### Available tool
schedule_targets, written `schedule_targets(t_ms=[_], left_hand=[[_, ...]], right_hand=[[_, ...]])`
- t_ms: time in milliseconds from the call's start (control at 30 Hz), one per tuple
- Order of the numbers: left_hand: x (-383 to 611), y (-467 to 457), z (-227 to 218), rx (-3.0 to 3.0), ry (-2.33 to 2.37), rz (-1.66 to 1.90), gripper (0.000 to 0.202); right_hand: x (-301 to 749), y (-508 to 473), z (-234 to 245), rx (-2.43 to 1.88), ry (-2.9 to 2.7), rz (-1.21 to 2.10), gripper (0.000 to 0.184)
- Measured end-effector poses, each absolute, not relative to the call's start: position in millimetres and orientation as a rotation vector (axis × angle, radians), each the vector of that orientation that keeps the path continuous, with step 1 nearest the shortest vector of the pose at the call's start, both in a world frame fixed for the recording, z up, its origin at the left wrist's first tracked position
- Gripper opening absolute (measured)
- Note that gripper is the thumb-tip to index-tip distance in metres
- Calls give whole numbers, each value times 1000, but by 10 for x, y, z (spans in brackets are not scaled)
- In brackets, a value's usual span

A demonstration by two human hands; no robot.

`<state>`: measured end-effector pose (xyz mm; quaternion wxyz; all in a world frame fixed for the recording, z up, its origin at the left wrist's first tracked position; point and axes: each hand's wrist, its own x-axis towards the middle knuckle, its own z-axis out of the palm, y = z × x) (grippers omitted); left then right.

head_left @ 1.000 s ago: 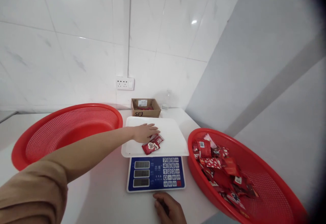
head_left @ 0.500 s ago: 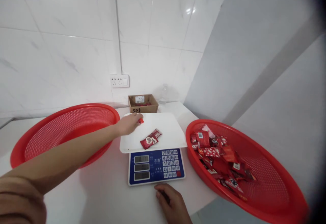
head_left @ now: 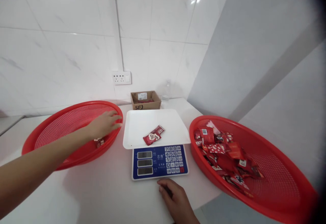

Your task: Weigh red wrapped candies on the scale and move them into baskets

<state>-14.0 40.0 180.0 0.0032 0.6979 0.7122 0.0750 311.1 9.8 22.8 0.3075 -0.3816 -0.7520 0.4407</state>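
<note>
My left hand hovers over the right side of the left red basket, fingers stretched out and empty. A small red packet lies in that basket just below the hand. One red snack packet rests on the white tray of the blue-faced scale. My right hand lies on the counter in front of the scale, fingers curled loosely, nothing visible in it. The right red basket holds several red packets.
A small cardboard box stands against the tiled wall behind the scale, below a wall socket. A grey-white wall panel rises on the right. The white counter's front edge runs close to my right hand.
My left hand took one packet off the scale tray, carried it left over the left basket and let it go; it now lies in the basket. The right hand stayed put.
</note>
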Motion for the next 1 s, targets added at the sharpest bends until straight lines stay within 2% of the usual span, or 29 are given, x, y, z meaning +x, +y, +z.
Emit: schedule_targets(t_ms=[133,267,467,733,1000], left_hand=[[495,643,1685,2310,1977,167,56],[1034,880,1517,2399,1841,112,62],[1346,1098,1378,2412,1881,112,40],[906,935,1621,2375,1953,222,28],[-18,210,1965,2093,2424,440,38]], right_hand=[[3109,89,210,-1039,-1993,1138,21],[3115,81,157,-1025,-1995,1094,19],[3106,74,154,-1047,-2021,1053,21],[3124,85,168,-1020,-2034,1036,22],[3125,91,149,-1041,-2052,1039,25]])
